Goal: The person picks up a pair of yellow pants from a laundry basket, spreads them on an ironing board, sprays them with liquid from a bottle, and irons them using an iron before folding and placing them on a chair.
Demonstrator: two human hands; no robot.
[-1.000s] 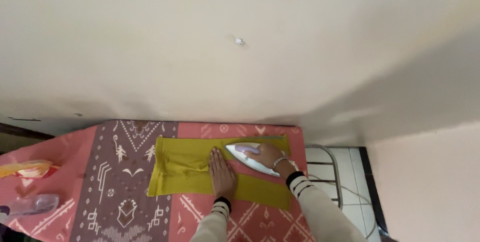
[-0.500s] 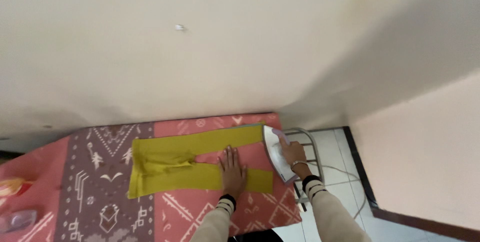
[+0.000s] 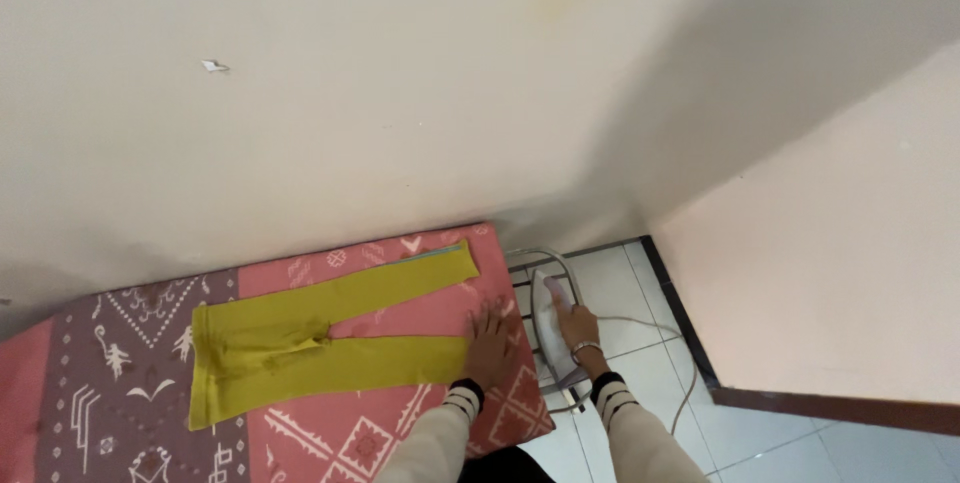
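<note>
Right hand w/ fingers clenched on white electric iron, resting on metal wire rack off the board's end. Left hand flat, fingers spread, on mustard-yellow leggings spread across pink patterned ironing board, at the leg cuff.

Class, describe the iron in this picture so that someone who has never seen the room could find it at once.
Start at the patterned pink ironing board against the wall. Just past its right end is a metal wire rest. The iron sits there under the right hand, the only white, pointed thing nearby.
</note>
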